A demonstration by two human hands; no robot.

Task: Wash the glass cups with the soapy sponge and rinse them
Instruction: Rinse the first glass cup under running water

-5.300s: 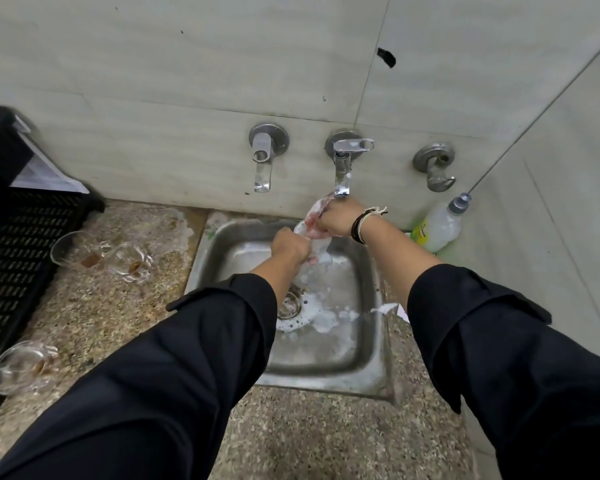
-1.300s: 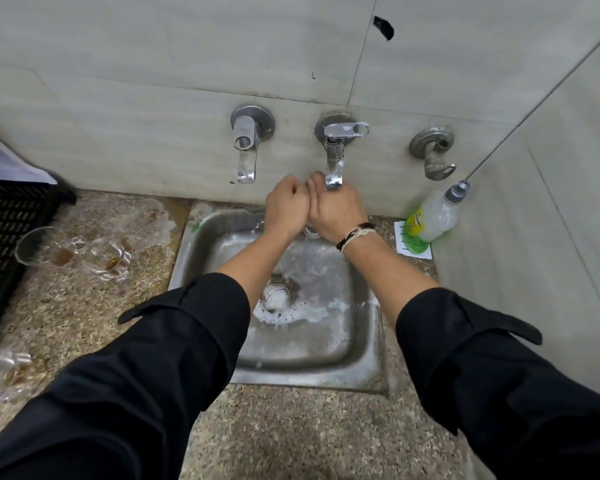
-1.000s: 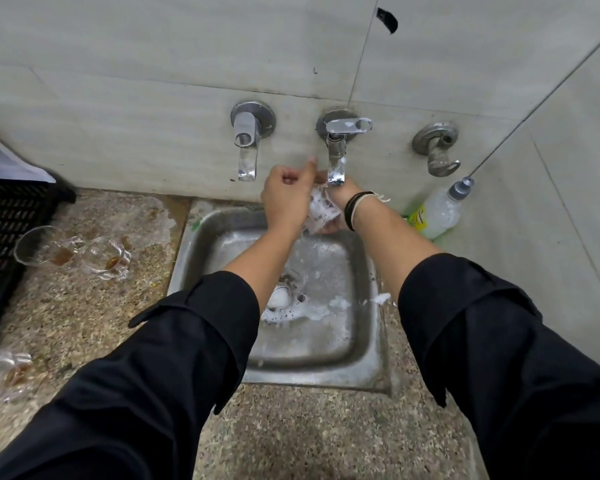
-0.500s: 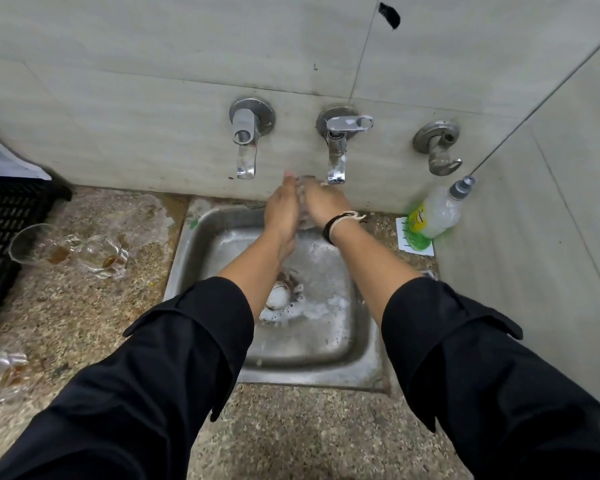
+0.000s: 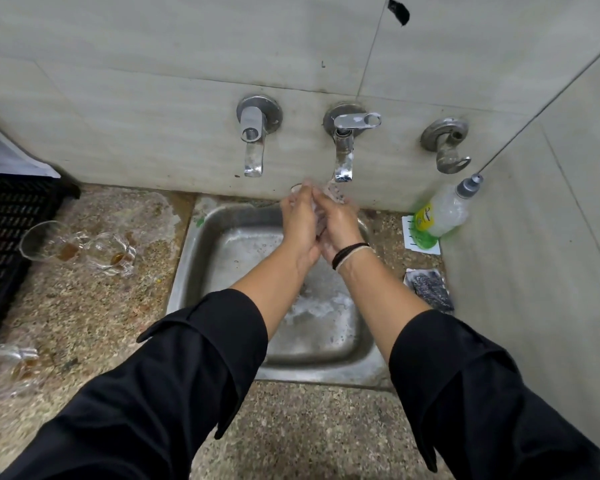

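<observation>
Under the running tap, above the sink, the left hand and right hand close their grip around a wet glass cup. Light, rigid, breakable, likely slippery; best held around its wall, gently.

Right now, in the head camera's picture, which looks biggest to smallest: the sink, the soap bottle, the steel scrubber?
1. Sink, clearly largest.
2. Soap bottle.
3. Steel scrubber, looks only slightly smaller than the bottle, so that ranking is unsure.
</observation>
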